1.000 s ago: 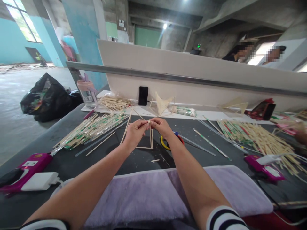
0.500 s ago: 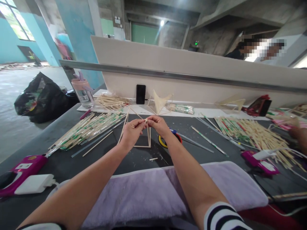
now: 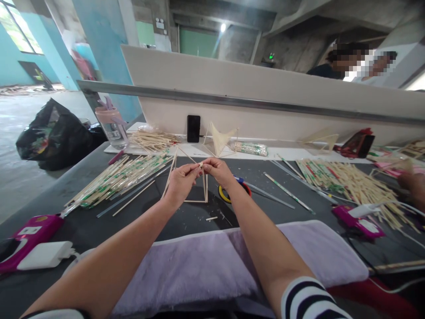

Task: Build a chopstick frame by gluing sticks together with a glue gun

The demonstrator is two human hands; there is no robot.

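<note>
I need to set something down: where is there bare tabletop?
Bare dark tabletop shows left, between the loose stick, magenta power strip and left forearm; and right, between the clear strip, lilac cloth and right forearm. Crowded: around left hand, right hand and stick frame; at left stick pile and right stick pile.

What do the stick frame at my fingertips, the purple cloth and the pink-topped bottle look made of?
Stick frame: probably bare wood or bamboo, matte, given its pale straw colour.
Purple cloth: likely plush, its surface mottled and soft-looking.
Pink-topped bottle: smooth plastic or glass; the body is see-through.
</note>
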